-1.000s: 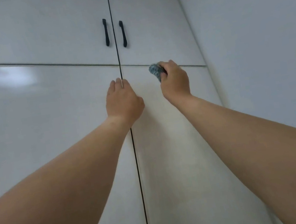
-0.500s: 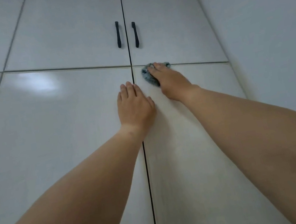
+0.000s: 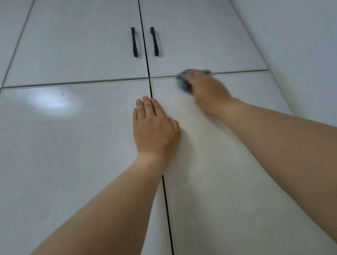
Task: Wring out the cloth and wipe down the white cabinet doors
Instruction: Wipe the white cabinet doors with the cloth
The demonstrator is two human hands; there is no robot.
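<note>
Head view: two hands [image 3: 154, 127], one cloth [image 3: 184, 80], two black handles [image 3: 134, 42].

Right hand [image 3: 208, 92] motion-blurred, its fingers unreadable; it covers most of the cloth [image 3: 184, 80]. Both forearms cut by bottom edge.

Two tall lower doors stand side by side, with a thin gap running up between them. The left lower door [image 3: 65, 165] is on one side of the gap and the right lower door [image 3: 227, 184] on the other. Above them sit two upper doors, also side by side. Each upper door has a handle next to the gap: the left handle [image 3: 134, 42] and the right handle [image 3: 154, 41]. A side wall [image 3: 303, 39] stands to the right of the doors.

The left hand [image 3: 152, 127] lies flat across the gap, partly on each lower door. The right hand [image 3: 208, 92] is higher up and further right, on the right lower door. The cloth [image 3: 184, 80] is under this hand, at the top edge of that door, touching the line below the upper door.
</note>
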